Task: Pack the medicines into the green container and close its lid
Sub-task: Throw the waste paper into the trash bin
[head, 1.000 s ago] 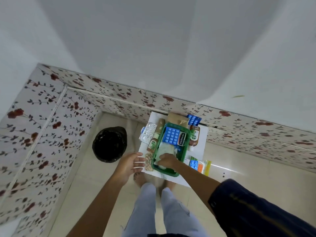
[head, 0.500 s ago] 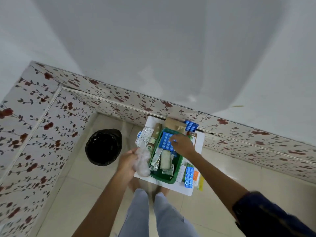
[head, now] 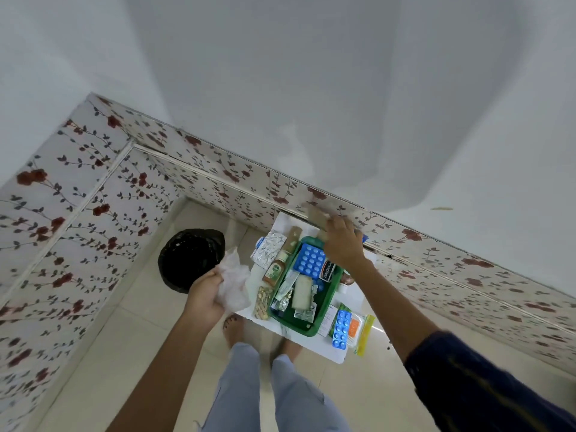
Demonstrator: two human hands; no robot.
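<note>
Nearby, left hand (head: pixel 204 296) clamps crumpled plastic (head: pixel 232 280) beside black bin (head: pixel 190 258); right hand (head: pixel 343 244) grip unclear over green container (head: pixel 307 322)

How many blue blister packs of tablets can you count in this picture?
2 fully visible: one blue blister pack inside the green container, one blue strip on the table to its right. Another blue edge peeks behind the right hand.
</note>
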